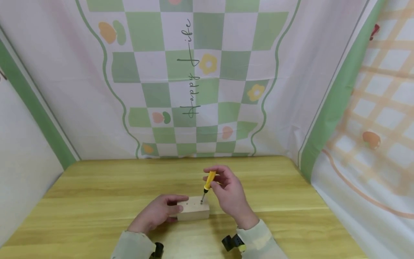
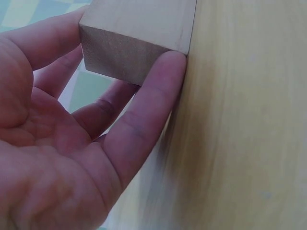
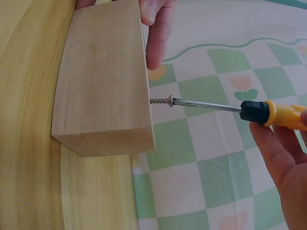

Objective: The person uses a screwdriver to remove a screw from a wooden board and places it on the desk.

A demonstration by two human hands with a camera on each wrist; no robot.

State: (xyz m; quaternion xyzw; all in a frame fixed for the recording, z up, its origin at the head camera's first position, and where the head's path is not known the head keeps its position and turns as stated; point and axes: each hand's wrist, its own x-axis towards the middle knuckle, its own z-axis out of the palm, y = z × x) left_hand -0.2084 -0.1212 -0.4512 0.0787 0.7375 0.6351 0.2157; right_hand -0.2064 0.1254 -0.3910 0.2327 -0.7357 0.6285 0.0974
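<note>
A pale wooden block (image 1: 193, 215) lies on the table, its long side toward me. My left hand (image 1: 156, 213) grips its left end between thumb and fingers; the left wrist view shows the thumb (image 2: 148, 110) pressed on a lower edge of that end. A screw (image 3: 160, 100) stands partly sunk in the block's top near the right end, much of its thread exposed. My right hand (image 1: 231, 194) holds a yellow-handled screwdriver (image 1: 209, 180) with a black collar, tilted slightly right. In the right wrist view the screwdriver's tip meets the screw head. Small dark spots mark the block's top left of the screw.
The wood-grain table (image 1: 97, 190) spreads around the block. Behind it hangs a green-and-white checked curtain (image 1: 207, 90), and an orange-checked cloth (image 1: 372, 118) hangs at the right. Black wrist devices (image 1: 231, 242) sit near both sleeves.
</note>
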